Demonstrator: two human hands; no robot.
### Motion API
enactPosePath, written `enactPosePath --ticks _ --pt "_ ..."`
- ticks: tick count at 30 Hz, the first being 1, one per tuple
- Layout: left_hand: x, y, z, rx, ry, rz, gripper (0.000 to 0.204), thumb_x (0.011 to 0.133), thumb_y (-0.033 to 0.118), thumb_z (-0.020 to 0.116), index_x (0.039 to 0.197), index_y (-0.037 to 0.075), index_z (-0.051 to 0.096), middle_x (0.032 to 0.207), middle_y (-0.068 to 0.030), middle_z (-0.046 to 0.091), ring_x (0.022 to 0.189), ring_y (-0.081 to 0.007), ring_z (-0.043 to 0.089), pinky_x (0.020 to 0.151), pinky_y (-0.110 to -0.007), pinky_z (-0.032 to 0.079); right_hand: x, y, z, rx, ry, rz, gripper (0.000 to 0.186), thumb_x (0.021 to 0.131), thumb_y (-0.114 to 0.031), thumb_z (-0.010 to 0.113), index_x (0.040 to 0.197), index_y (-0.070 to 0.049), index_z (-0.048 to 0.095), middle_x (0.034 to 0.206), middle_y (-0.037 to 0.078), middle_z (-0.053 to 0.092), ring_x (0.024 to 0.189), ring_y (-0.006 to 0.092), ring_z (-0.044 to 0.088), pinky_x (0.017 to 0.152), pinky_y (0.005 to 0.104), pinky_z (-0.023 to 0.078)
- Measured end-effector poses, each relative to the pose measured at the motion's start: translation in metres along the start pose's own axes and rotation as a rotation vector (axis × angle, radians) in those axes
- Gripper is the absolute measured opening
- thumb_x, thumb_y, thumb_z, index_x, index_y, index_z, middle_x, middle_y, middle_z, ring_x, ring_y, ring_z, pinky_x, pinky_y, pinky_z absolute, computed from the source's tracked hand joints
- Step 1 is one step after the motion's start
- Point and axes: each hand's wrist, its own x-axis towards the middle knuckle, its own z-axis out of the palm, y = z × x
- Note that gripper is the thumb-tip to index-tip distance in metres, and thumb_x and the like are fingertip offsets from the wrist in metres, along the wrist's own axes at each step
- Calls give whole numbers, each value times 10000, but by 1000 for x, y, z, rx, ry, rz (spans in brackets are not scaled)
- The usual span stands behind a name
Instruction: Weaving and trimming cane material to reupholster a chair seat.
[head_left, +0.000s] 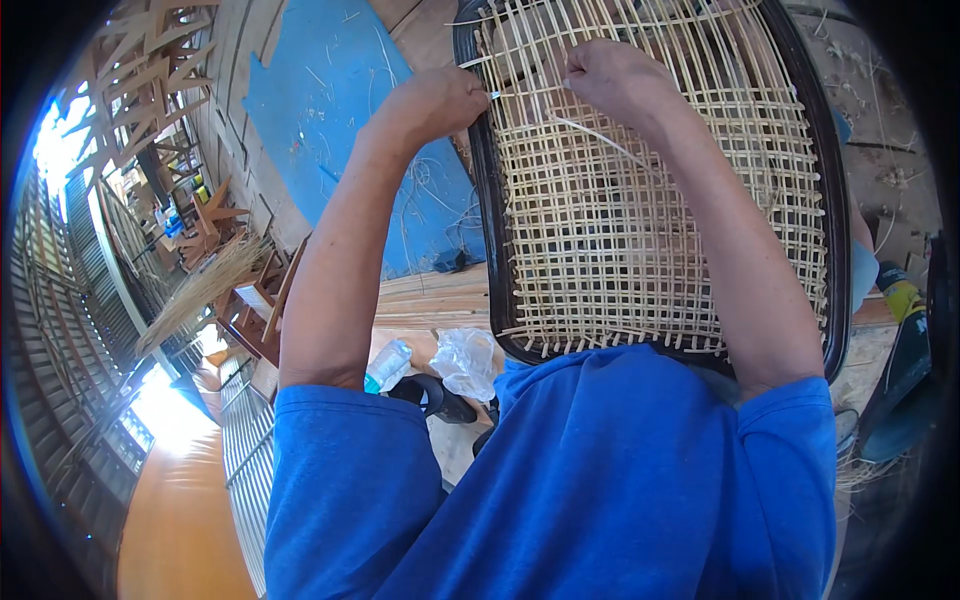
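Observation:
A dark brown frame (493, 250) with rounded corners lies before me, strung with pale cane weave (600, 230). Its lower part is a close grid; toward the far end, mostly lengthwise strands show, with only a few crosswise ones. My left hand (440, 100) is closed at the frame's left edge, pinching a pale cane strand (495, 95). Over the upper weave, my right hand (615, 78) is closed too, its fingertips pinched at the strand among the lengthwise canes; the exact grip is partly hidden. A loose white strip (605, 140) slants across the weave below my right hand.
A blue sheet (340, 130) strewn with cane scraps lies left of the frame. Nearer me are a clear plastic bag (465, 362) and a plastic bottle (390, 362). At left stand wooden pieces and a bundle of thin cane (205, 290). A dark boot-like object (900, 370) is at right.

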Motion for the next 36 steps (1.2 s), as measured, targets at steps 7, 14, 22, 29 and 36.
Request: enactPosePath --ticks 7,14,22,29,36 --pt "-2 1 3 -48 -67 -219 226 812 149 428 778 -3 592 773 -174 584 733 -354 580 653 -423 482 7 3 0 -18 -115 -1 176 797 -169 503 783 -15 587 635 108 550 591 198 543 625 359 454" --pt "-10 -8 11 109 16 -2 189 789 144 469 792 2 594 770 -147 601 750 -339 594 653 -444 482 1 -19 7 -190 -33 36 252 842 -242 494 989 -69 604 890 114 622 845 255 597 769 372 465" --pt "-8 13 28 -183 239 -372 236 789 243 537 904 41 578 885 -202 598 841 -384 556 721 -457 434 12 -11 18 -402 -34 -85 281 845 -308 496 940 -70 612 915 121 624 881 298 590 777 392 462" --pt "-3 17 31 -66 200 -357 207 768 193 519 871 29 595 817 -203 607 805 -368 586 714 -452 466 0 -32 9 -405 -126 -56 386 787 -360 576 982 -27 580 897 148 620 879 277 600 790 395 455" --pt "-81 -23 17 -36 190 -519 287 789 231 497 961 15 574 862 -216 606 835 -373 582 732 -449 461 -6 -30 13 -491 -59 -102 302 772 -260 606 970 -35 573 920 144 615 886 284 595 786 385 468"
